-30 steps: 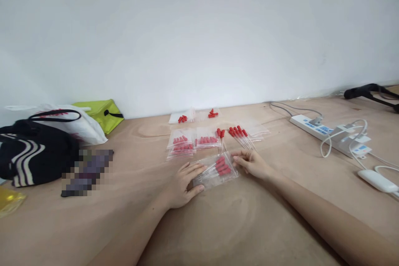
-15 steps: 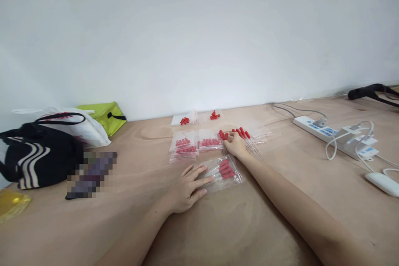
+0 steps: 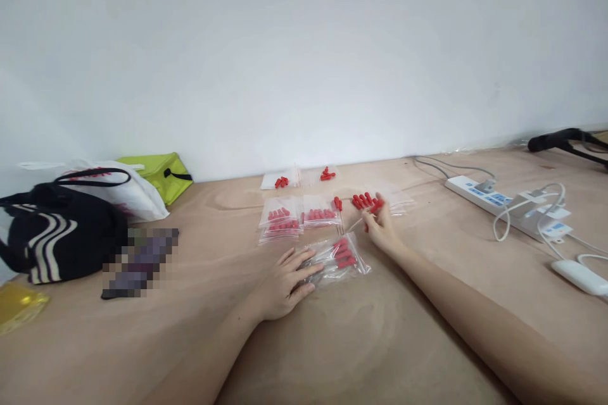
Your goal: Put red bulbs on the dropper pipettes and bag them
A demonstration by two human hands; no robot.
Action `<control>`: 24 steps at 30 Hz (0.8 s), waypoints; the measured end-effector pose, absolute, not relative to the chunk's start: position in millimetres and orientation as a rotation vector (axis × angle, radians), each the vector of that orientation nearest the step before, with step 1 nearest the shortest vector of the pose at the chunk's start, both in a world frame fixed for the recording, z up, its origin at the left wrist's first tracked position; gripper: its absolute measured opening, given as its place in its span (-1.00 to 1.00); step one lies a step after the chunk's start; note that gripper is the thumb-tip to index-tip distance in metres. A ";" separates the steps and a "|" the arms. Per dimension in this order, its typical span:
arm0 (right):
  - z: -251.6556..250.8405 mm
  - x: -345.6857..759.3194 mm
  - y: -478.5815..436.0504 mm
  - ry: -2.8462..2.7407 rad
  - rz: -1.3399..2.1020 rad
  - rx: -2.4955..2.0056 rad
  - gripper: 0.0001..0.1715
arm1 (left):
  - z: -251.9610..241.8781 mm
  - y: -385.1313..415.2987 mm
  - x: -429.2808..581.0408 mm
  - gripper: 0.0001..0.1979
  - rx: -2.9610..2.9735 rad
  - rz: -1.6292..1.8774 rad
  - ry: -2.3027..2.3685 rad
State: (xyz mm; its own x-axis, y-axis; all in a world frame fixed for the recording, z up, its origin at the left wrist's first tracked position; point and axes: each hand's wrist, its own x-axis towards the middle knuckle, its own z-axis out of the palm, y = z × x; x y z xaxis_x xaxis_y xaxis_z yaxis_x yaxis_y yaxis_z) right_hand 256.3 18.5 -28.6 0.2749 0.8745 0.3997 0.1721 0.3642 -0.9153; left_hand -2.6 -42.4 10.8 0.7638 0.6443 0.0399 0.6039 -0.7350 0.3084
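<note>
My left hand (image 3: pixel 286 285) lies with fingers spread, its fingertips on the left end of a clear zip bag (image 3: pixel 327 273). Several red-handled thin-shafted tools, which look like small screwdrivers, lie inside that bag. Above its right corner, my right hand (image 3: pixel 384 232) is closed on one red-handled screwdriver (image 3: pixel 377 205), its thin shaft pointing down and left. Just beyond are loose red-handled screwdrivers (image 3: pixel 361 200), partly hidden by the right hand. Another loose pair (image 3: pixel 337 204) lies further left, shafts toward me.
Filled zip bags (image 3: pixel 280 221) form a pile, with another filled bag (image 3: pixel 320 215) beside it. Red pieces on bags (image 3: pixel 281 182) lie near the wall. A power strip (image 3: pixel 498 199) with cables occupies the right; a black bag (image 3: pixel 66 234) and green bag (image 3: pixel 164 180) stand left.
My right hand has moved right and toward me, away from the loose pair, and now holds up one red-handled screwdriver. My left hand stays on the zip bag.
</note>
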 end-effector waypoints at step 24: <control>-22.5 266.3 -49.8 -1.089 1.053 -1.062 -0.31 | 12.2 -41.1 -2.3 -0.61 2.706 0.218 0.969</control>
